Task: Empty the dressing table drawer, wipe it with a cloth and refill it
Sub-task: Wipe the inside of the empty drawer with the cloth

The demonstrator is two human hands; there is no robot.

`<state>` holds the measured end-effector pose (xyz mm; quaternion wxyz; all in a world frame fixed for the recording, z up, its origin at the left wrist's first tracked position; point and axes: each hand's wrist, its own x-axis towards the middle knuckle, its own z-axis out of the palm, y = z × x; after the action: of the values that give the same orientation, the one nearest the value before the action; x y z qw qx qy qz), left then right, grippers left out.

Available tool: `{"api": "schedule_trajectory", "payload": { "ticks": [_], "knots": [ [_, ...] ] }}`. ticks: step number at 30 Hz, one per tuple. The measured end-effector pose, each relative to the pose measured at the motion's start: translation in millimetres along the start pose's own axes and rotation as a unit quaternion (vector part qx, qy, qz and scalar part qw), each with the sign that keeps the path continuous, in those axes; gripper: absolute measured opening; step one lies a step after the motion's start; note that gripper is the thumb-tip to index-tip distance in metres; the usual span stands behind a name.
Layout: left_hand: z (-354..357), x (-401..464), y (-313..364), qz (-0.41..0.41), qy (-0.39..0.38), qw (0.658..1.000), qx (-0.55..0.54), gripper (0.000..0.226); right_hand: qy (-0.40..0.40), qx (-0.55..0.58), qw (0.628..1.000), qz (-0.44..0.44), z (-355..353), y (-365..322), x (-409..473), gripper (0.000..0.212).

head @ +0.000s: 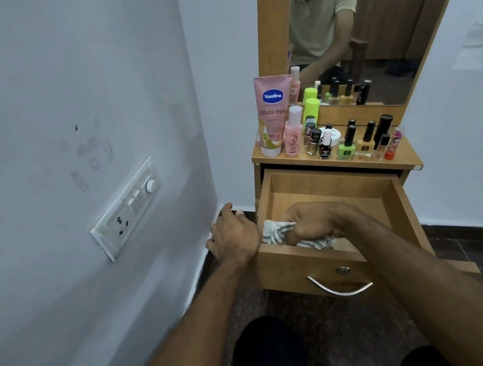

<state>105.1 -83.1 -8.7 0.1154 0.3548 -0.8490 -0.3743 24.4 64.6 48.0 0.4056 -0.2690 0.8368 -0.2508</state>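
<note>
The wooden drawer [326, 186] of the dressing table stands pulled out, and its visible floor holds only the cloth. My right hand [312, 220] is inside it near the front left corner, gripping a bunched white and grey striped cloth [273, 232] against the drawer bottom. My left hand [232, 235] hangs just outside the drawer's left wall, fingers loosely curled, holding nothing. Cosmetics stand on the table top [401, 159]: a pink Vaseline tube [272, 114], a pink bottle [293, 133], a lime bottle [310, 110] and several nail polish bottles [346, 144].
A mirror [366, 20] rises behind the table top and reflects me. A white wall with a switchboard [125, 209] is close on the left. The drawer front carries a metal handle [339, 287]. Dark floor [482, 255] lies to the right; my knees are below.
</note>
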Motion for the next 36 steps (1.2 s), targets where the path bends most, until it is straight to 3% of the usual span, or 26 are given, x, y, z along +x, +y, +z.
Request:
{"api": "schedule_trajectory", "payload": {
  "ticks": [2,5,7,9,13,19,23,26,28,33,36],
  "knots": [
    [2.0,0.9,0.0,0.000,-0.014,1.000,0.010,0.043,0.006,0.046,0.999,-0.028,9.2,4.3,4.4,0.028],
    [2.9,3.4,-3.4,-0.003,-0.023,1.000,0.008,0.044,0.032,0.127,0.989,-0.070,9.0,15.8,2.4,0.012],
    [3.2,6.0,-4.7,0.003,-0.021,1.000,0.011,0.045,0.105,0.181,0.974,-0.091,8.4,19.1,0.4,0.019],
    [3.8,5.4,-3.7,0.009,-0.020,1.000,0.022,0.046,0.187,0.142,0.967,-0.100,14.8,14.8,3.6,0.020],
    [4.3,5.1,-4.8,0.009,-0.025,0.999,0.040,0.046,0.221,0.024,0.966,-0.135,36.6,1.9,24.8,0.010],
    [6.3,8.2,-6.4,0.014,-0.045,0.997,0.064,0.047,0.361,-0.088,0.926,-0.073,13.1,-2.1,66.9,0.010],
    [5.7,13.1,-6.7,0.004,-0.056,0.997,0.056,0.046,0.291,-0.153,0.937,-0.119,7.1,-1.9,50.5,0.031],
    [10.3,13.4,-7.7,-0.003,-0.061,0.998,0.026,0.044,0.230,-0.186,0.939,-0.178,15.6,10.5,35.4,0.030],
    [12.2,12.6,-8.9,-0.001,-0.059,0.998,0.014,0.045,0.241,-0.182,0.935,-0.185,18.3,14.2,38.3,0.030],
    [11.6,12.8,-10.9,0.004,-0.059,0.998,0.011,0.044,0.356,-0.201,0.911,-0.056,-5.1,-3.6,63.9,0.032],
    [11.7,14.1,-11.3,-0.006,-0.065,0.998,0.005,0.044,0.333,-0.220,0.917,-0.002,-14.2,-13.0,71.3,0.045]
  ]
}}
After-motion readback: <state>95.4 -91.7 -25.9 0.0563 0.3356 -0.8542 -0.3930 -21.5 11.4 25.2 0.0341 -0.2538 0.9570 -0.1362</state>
